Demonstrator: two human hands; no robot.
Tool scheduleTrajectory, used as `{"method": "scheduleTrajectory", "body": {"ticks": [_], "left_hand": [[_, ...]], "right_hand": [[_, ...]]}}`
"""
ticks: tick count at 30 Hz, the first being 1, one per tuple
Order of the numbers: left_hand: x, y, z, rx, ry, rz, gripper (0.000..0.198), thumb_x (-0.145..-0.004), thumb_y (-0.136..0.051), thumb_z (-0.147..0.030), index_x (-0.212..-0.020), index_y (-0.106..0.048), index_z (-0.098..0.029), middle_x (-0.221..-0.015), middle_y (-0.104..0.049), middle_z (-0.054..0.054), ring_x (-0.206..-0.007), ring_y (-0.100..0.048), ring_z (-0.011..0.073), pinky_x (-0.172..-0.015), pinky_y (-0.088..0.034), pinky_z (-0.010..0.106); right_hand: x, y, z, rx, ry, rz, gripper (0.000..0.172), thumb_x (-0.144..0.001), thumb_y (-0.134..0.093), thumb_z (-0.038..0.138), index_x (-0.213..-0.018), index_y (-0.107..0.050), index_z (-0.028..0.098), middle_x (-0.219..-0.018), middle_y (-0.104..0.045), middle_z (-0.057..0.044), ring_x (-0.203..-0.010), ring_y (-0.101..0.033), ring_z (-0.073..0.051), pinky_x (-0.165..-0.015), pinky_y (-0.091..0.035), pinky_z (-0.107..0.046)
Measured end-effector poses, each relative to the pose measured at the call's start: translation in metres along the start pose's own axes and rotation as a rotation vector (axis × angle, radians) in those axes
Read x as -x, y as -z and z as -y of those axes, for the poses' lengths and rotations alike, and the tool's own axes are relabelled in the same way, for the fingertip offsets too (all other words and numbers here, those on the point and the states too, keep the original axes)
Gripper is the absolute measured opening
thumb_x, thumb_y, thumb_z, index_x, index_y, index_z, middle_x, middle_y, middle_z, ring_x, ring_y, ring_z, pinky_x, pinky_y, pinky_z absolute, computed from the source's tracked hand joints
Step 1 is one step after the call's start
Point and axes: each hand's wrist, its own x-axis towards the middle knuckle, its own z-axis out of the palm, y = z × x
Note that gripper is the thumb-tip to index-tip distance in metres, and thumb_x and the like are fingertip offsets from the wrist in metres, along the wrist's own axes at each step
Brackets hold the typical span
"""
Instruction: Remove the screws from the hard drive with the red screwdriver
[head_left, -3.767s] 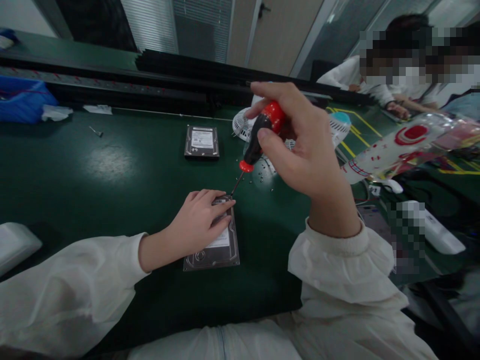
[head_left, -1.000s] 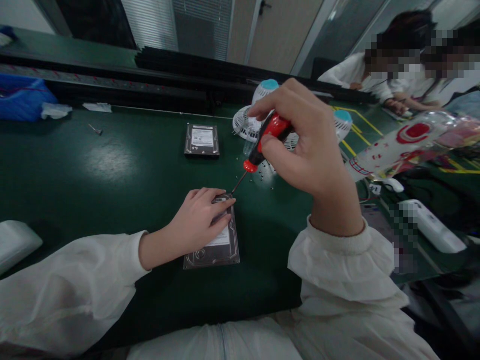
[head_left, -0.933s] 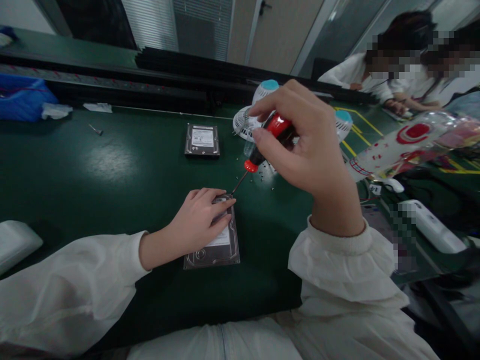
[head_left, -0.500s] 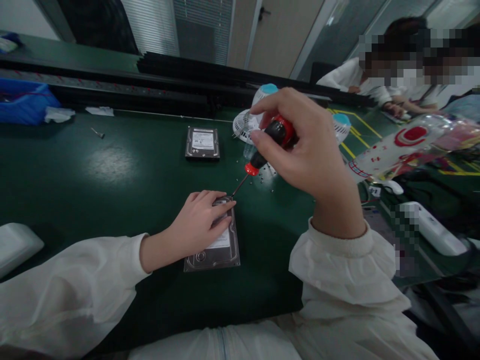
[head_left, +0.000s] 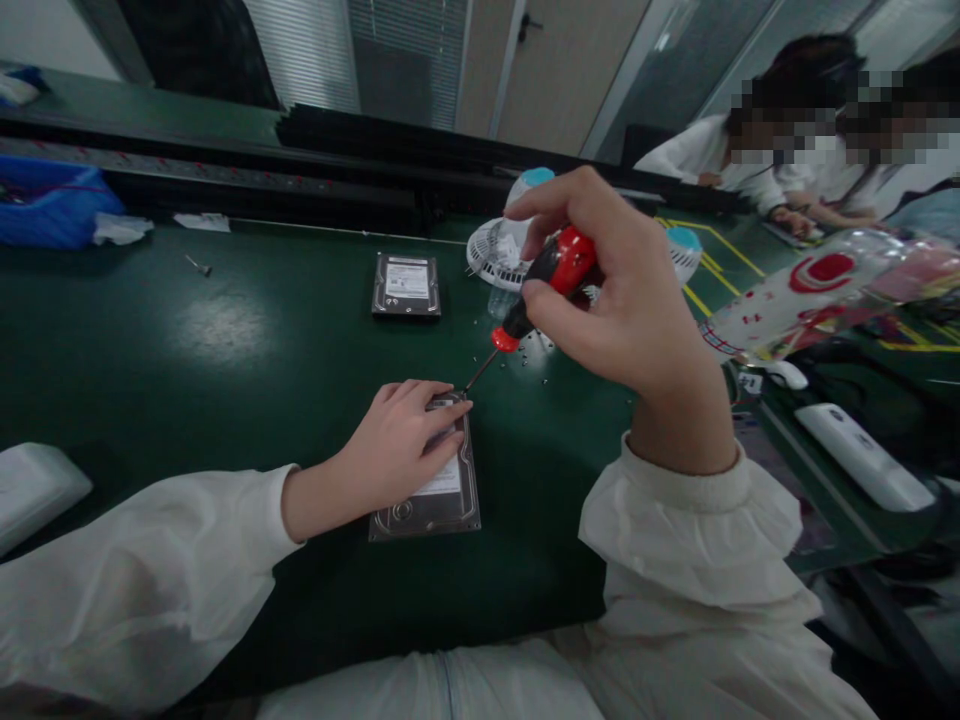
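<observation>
A hard drive (head_left: 439, 508) lies on the green table in front of me. Across its upper part rests my left hand (head_left: 409, 432), fingers stretched out and lying flat on the cover and label. My right hand (head_left: 622, 285) is closed around the red and black handle of a screwdriver (head_left: 514, 322), held at a slant. The screwdriver's tip meets the drive's far right corner, close to my left fingertips; whether it sits in a screw is too small to tell. Several tiny screws (head_left: 525, 350) are scattered beyond the drive, partly behind the screwdriver.
A second hard drive (head_left: 406, 285) lies farther back. White vented objects with blue tops (head_left: 534, 182) stand behind my right hand. A bottle (head_left: 810, 285) lies at right, a blue bin (head_left: 52, 205) at far left, a white object (head_left: 41, 490) at near left. People sit across, right.
My right thumb and fingers have shifted around the screwdriver handle, and more of its red part shows. The tip stays at the same corner. My left hand and the drive have not moved.
</observation>
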Motion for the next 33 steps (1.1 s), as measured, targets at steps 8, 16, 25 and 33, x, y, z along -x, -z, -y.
{"method": "scheduleTrajectory", "body": {"ticks": [8,16,25,33], "left_hand": [[-0.0003,0.0007,-0.0002,0.0,0.005,0.008,0.04,-0.1,-0.049,-0.032,-0.135,-0.065,-0.019,-0.14,-0.06,0.016,-0.128,-0.056,0.0336,-0.105,-0.045,0.058],[0.0005,0.0006,0.0009,-0.002,0.012,0.029,0.041,-0.101,-0.048,-0.034,-0.137,-0.063,-0.021,-0.142,-0.059,0.015,-0.13,-0.054,0.0326,-0.106,-0.044,0.058],[-0.0003,0.0016,0.0,0.009,0.007,0.022,0.041,-0.101,-0.048,-0.033,-0.135,-0.065,-0.019,-0.14,-0.06,0.016,-0.128,-0.055,0.0337,-0.105,-0.044,0.058],[-0.0005,0.001,0.0,-0.01,0.005,0.012,0.041,-0.1,-0.048,-0.033,-0.136,-0.065,-0.019,-0.139,-0.061,0.016,-0.128,-0.055,0.0334,-0.104,-0.045,0.057]], "right_hand": [[-0.0001,0.0008,0.0006,0.025,0.008,0.013,0.025,-0.09,-0.06,0.031,-0.114,-0.059,0.025,-0.112,-0.067,-0.004,-0.092,-0.062,-0.017,-0.087,-0.05,-0.036],[0.0005,0.0018,0.0031,-0.025,0.007,0.002,0.035,-0.08,-0.06,0.019,-0.113,-0.058,0.026,-0.113,-0.065,-0.006,-0.095,-0.062,-0.021,-0.087,-0.05,-0.039],[0.0007,-0.0003,0.0012,-0.075,-0.021,-0.019,0.033,-0.081,-0.06,0.017,-0.112,-0.05,0.023,-0.116,-0.059,-0.008,-0.092,-0.056,-0.017,-0.083,-0.05,-0.034],[-0.0009,-0.0028,0.0009,-0.012,-0.025,-0.041,0.015,-0.086,-0.061,0.028,-0.098,-0.058,0.02,-0.095,-0.063,-0.003,-0.076,-0.053,-0.014,-0.078,-0.047,-0.033]]}}
